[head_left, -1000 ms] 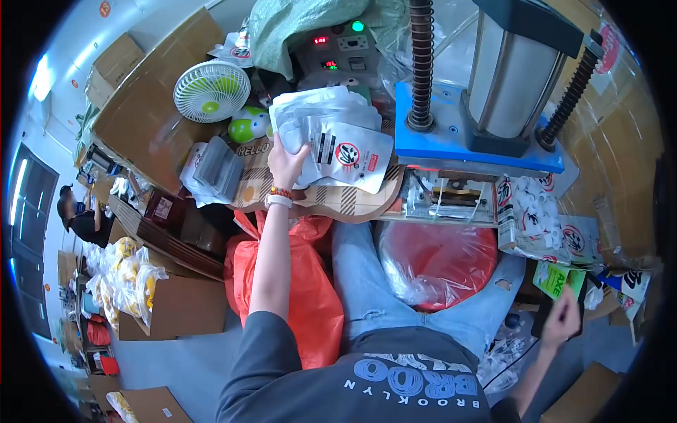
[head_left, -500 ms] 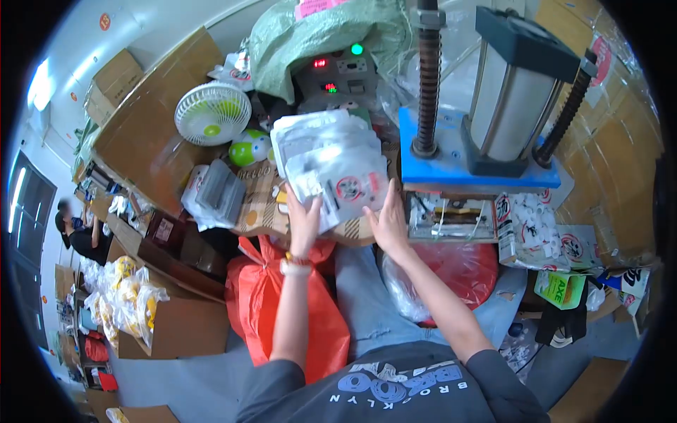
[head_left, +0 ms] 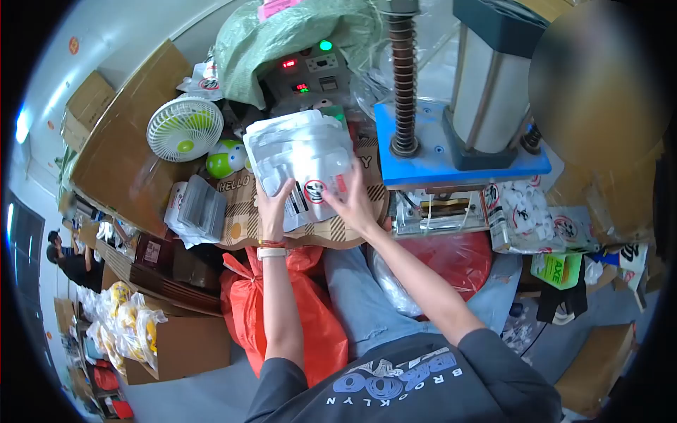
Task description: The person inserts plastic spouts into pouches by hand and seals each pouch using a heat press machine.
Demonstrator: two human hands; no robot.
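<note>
Patterned mat (head_left: 243,224), front edge bare; L hand (head_left: 271,204) + R hand (head_left: 356,206) fingers gripping pouch stack (head_left: 300,158) sides, mid-mat.

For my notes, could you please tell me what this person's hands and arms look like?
The left hand and right hand wear no gloves. Both sleeves are short and dark grey. The left wrist has a white band and a thin reddish bracelet; the right wrist shows none.

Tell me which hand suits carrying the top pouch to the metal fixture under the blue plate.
Probably the right hand: it is on the side of the pouches nearer the metal fixture; the left hand is farther off.
</note>
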